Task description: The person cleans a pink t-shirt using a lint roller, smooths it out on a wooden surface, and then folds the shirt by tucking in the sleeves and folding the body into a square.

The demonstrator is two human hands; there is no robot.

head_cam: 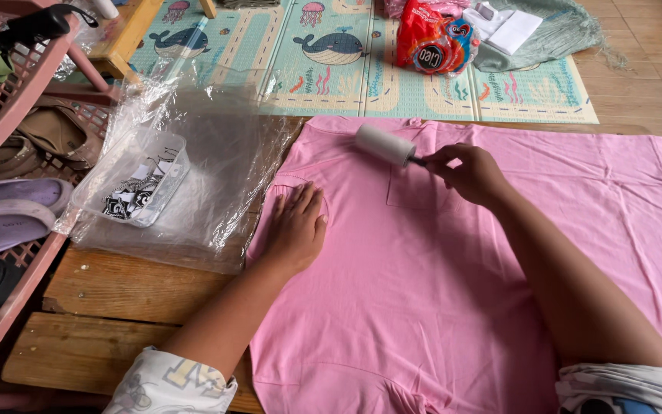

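Pink T-shirt (453, 291) lies spread flat on the wooden surface (116, 287). Left hand (296, 226) rests palm-down on it, fingers released and spread. Right hand (469, 172) has fingers clenched around the handle of a white lint roller (385, 144), roller head on the shirt near the collar. Left of the shirt: crumpled clear plastic bag (224, 153) under a clear plastic box (136, 188) of black-and-white tags. Red-orange snack package (430, 38) on the whale-print play mat (331, 54).

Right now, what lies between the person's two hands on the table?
In the head view, only flat pink shirt lies between the left hand and the right hand; the lint roller sits above that stretch.
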